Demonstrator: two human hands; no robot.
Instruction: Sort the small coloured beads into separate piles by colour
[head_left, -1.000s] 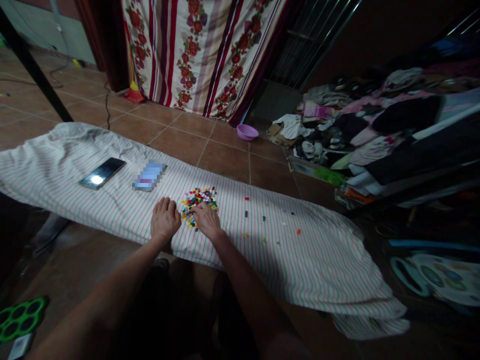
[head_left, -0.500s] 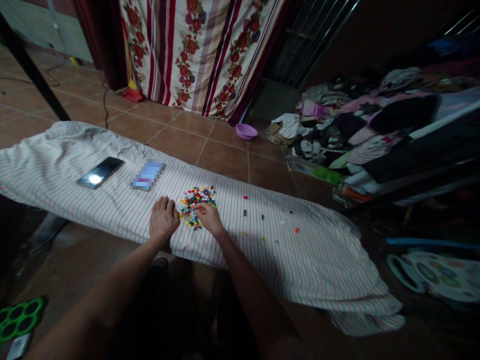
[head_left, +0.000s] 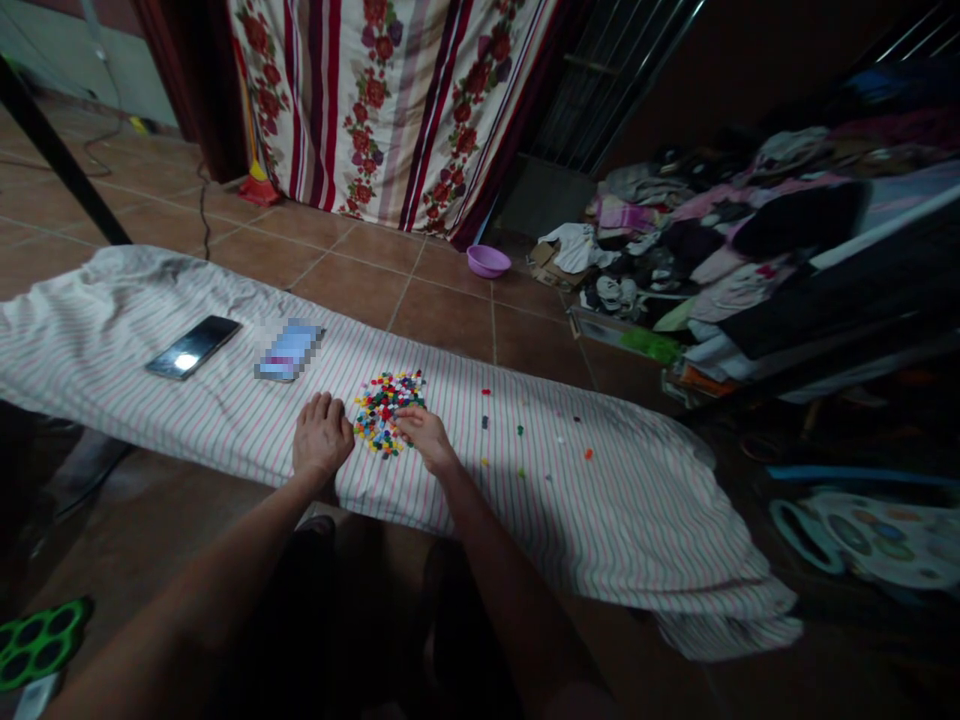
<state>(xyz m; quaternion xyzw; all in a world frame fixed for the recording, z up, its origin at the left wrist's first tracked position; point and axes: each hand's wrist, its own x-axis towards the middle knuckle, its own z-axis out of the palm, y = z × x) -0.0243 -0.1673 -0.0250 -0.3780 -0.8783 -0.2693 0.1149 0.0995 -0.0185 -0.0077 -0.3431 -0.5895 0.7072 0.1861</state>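
Note:
A pile of small, many-coloured beads lies on the striped cloth. My left hand rests palm down on the cloth at the left edge of the pile, fingers lying forward and holding nothing visible. Over the pile's right side, my right hand has thumb and forefinger pinched together. A tiny dark bead seems to show at those fingertips, partly hidden. To the right, several single beads lie spaced apart, among them a red bead, a green bead and an orange bead.
Left of the pile lie a dark phone and a second phone with a lit, blurred screen. Beyond the cloth are a purple basin on the tiled floor, a floral curtain and heaped clothes at right.
My right hand has drawn back slightly to the right across the pile, fingers still pinched. My left hand stays in place. The whole view has shifted a little.

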